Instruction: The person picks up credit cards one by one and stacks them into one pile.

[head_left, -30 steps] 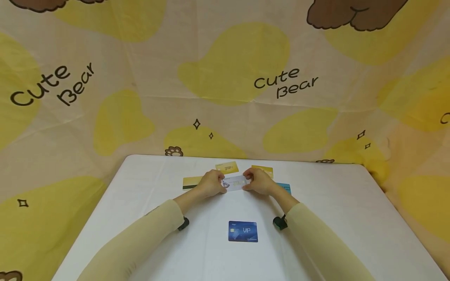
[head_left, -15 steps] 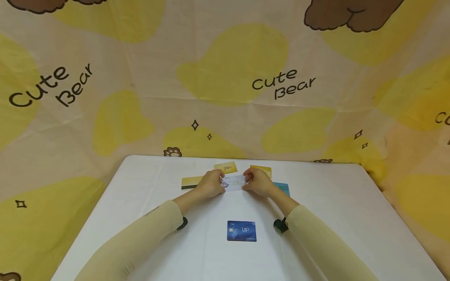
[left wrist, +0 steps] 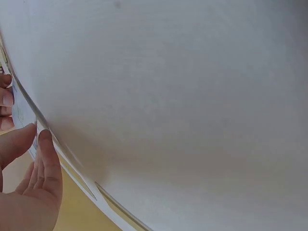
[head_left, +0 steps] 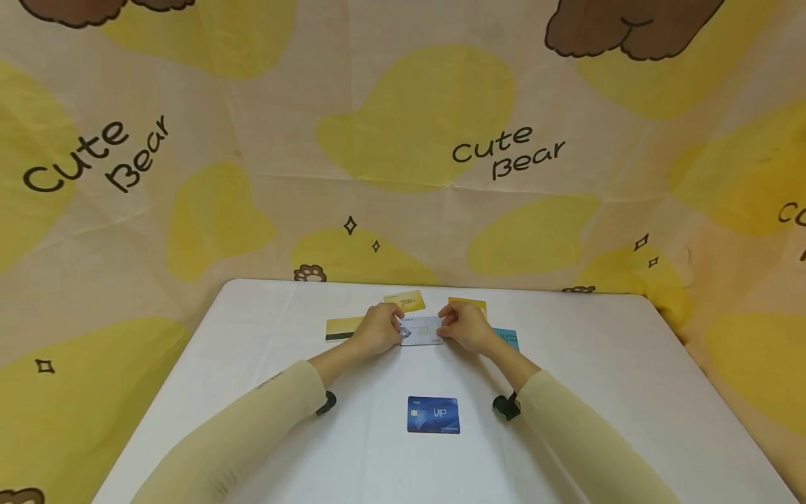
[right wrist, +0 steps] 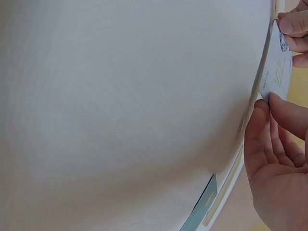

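Observation:
A pale silver-white VIP card (head_left: 422, 331) is held up between both hands near the middle of the far half of the table. My left hand (head_left: 379, 329) pinches its left end between thumb and fingers, and my right hand (head_left: 466, 327) pinches the right end. In the right wrist view the card (right wrist: 277, 67) shows gold VIP lettering and a dark picture at its far end. The left wrist view has the left thumb and forefinger (left wrist: 47, 149) meeting at the card's edge.
A blue VIP card (head_left: 433, 415) lies nearer the front. Around the hands lie a yellow card (head_left: 406, 301), a gold card with a dark stripe (head_left: 343, 328), another yellow card (head_left: 476, 304) and a teal card (head_left: 507, 339), partly covered. A patterned cloth (head_left: 409, 140) hangs behind the white table (head_left: 252, 308).
The white card has tilted so its face and gold lettering show more plainly. Both hands stay almost in place, still pinching its ends.

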### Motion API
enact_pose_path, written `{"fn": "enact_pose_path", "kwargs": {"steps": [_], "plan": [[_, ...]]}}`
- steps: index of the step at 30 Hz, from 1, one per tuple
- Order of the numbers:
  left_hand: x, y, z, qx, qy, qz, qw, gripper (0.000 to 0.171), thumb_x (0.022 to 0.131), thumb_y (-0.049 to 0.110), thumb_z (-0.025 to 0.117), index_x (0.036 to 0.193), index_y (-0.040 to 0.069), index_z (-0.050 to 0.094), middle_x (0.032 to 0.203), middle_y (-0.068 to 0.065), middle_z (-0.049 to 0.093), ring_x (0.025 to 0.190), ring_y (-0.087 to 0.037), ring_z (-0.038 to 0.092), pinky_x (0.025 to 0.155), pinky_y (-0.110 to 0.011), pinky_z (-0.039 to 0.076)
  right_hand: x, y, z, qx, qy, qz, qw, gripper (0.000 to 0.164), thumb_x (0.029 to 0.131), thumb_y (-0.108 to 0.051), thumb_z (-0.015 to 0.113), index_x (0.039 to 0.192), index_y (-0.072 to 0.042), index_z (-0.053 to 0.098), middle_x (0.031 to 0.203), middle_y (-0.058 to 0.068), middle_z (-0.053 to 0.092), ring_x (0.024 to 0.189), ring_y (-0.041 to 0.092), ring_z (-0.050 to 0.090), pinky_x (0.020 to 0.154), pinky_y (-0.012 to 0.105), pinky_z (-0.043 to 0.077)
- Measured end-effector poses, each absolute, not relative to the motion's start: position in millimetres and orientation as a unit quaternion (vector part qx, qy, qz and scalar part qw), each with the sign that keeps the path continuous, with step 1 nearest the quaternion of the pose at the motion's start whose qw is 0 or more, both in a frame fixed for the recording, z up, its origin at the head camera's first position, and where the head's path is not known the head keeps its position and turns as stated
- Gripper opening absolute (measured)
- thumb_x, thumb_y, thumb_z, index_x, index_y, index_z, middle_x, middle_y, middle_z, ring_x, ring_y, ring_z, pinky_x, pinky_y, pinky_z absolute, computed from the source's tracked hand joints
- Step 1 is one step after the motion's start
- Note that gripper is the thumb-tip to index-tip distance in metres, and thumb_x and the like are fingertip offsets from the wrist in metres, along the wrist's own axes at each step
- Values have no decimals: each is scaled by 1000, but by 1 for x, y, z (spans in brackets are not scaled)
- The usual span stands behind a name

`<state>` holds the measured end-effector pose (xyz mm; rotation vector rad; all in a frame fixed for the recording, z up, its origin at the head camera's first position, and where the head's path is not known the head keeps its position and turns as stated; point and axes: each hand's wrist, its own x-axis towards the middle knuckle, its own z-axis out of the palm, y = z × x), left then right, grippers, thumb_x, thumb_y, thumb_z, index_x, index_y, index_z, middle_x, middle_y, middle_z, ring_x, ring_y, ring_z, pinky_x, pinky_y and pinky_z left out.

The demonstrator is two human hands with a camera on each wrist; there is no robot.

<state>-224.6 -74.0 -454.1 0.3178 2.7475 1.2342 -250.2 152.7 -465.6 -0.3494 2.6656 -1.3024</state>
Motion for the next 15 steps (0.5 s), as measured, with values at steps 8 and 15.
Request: {"fn": "enact_pose_path", "kwargs": {"steps": [8, 15], "plan": [[-219, -72, -452, 98, 888, 446, 51, 45, 78, -10, 80, 121, -8, 67, 78, -4, 60, 70, -15, 54, 63, -25, 44, -244, 159, -462, -128, 883, -445, 77, 27, 88, 3, 79, 112, 7, 68, 88, 8, 64, 78, 18, 58, 66, 22, 50], [-214, -69, -450, 95, 880, 463, 46, 44, 75, -12, 80, 118, -8, 68, 79, -5, 62, 73, -16, 56, 65, -25, 46, -238, 164, -458, -124, 876, -459, 81, 28, 88, 5, 79, 112, 8, 67, 88, 9, 63, 75, 17, 59, 64, 23, 54]]}}
